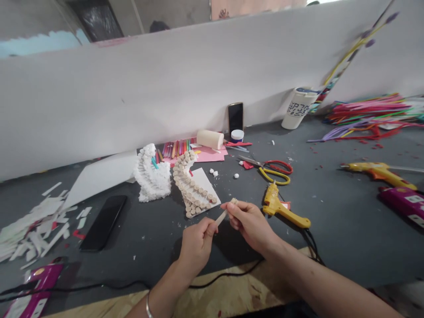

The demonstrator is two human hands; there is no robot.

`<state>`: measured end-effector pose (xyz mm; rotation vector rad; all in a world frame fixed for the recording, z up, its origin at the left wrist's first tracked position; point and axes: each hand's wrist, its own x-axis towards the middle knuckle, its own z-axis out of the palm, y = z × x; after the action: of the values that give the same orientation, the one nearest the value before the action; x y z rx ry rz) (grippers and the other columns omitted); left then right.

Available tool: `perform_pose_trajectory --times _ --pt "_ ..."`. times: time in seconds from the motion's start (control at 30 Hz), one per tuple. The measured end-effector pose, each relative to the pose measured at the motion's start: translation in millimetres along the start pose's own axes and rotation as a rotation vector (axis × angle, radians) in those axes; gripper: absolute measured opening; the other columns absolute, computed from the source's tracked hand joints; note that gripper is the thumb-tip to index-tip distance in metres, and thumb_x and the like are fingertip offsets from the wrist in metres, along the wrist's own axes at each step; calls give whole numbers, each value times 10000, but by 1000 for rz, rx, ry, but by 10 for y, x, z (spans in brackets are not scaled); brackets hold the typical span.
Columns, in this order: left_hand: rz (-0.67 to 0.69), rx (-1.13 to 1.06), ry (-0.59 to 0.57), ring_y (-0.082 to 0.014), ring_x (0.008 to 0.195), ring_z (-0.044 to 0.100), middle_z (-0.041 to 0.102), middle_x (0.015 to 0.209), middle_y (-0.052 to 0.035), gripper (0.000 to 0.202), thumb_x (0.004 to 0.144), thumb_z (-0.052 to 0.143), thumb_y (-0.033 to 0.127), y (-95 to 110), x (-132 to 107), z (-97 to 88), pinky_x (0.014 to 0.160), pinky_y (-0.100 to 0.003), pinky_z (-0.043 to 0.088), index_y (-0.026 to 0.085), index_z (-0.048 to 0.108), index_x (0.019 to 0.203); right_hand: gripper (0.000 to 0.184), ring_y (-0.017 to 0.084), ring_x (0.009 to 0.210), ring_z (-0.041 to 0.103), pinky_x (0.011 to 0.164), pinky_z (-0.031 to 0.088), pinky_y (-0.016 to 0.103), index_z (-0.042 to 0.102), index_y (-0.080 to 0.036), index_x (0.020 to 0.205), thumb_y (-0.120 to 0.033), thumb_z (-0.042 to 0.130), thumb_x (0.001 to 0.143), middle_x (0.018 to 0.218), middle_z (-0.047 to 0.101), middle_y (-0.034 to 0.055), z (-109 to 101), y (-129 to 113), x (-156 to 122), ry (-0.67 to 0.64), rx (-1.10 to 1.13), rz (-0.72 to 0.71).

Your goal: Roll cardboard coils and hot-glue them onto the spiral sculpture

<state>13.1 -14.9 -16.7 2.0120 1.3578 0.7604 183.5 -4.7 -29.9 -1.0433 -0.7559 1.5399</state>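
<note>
Both hands meet above the dark grey table near its front edge. My left hand [198, 242] is closed around the lower end of a thin cream paper strip [221, 216]. My right hand [249, 221] pinches the strip's upper end, where a small rolled coil [233, 201] shows at the fingertips. Just beyond the hands lies a white card [204, 182] carrying a curved band of several small paper coils [189, 185]. A white fringed paper piece [150, 174] stands to its left. A yellow glue gun [284, 208] lies right of my right hand.
A black phone [104, 222] lies at the left, with white paper scraps [36, 225] beyond it. Scissors [270, 170], coloured paper strips [177, 148], a paper roll [210, 139], an upright phone [235, 118], a white cup [298, 108], a second glue gun [380, 172] and coloured strips [371, 112] sit farther back. A white partition [165, 88] closes off the rear.
</note>
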Motion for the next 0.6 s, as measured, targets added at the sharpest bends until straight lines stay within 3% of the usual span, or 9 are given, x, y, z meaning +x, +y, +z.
perform_pose_trajectory --times 0.13,0.23,0.3,0.37,0.47,0.6 --pt "-50 -38 124 -123 488 473 484 529 25 435 951 349 477 -7 -18 -15 513 -230 359 203 553 682 403 62 472 302 437 246 204 687 -161 957 -509 719 757 544 384 -77 40 -63 -4 47 136 -63" --pt "-91 -58 192 -123 459 439 461 507 31 463 951 339 510 -1 -25 -33 490 -231 355 203 551 677 527 64 443 309 409 266 201 650 -190 1163 -494 731 740 551 392 -87 104 -68 -59 -158 38 34" --pt "-74 -86 152 -131 481 481 521 530 18 467 949 352 515 0 -27 -28 505 -233 379 197 591 703 571 63 447 337 419 288 208 662 -179 1198 -492 742 727 564 438 -75 139 -21 -93 -284 -90 95" --pt "-49 -118 85 -147 541 552 614 604 -5 445 949 373 500 -4 -27 -9 543 -237 415 192 650 788 548 65 473 354 452 303 219 707 -182 1161 -508 742 722 592 511 -50 153 52 -104 -288 -171 86" --pt "-70 -129 31 -170 620 615 677 695 -29 413 960 372 461 -14 -16 23 586 -249 447 187 673 891 394 79 515 376 494 322 244 791 -197 956 -517 723 736 695 638 2 135 146 -75 -199 -217 12" --pt "-88 -122 -36 -181 694 644 709 786 -42 375 974 355 412 -11 19 27 641 -265 470 190 656 993 329 92 538 402 512 320 249 804 -199 878 -490 706 761 671 629 9 97 166 -27 -134 -209 -32"
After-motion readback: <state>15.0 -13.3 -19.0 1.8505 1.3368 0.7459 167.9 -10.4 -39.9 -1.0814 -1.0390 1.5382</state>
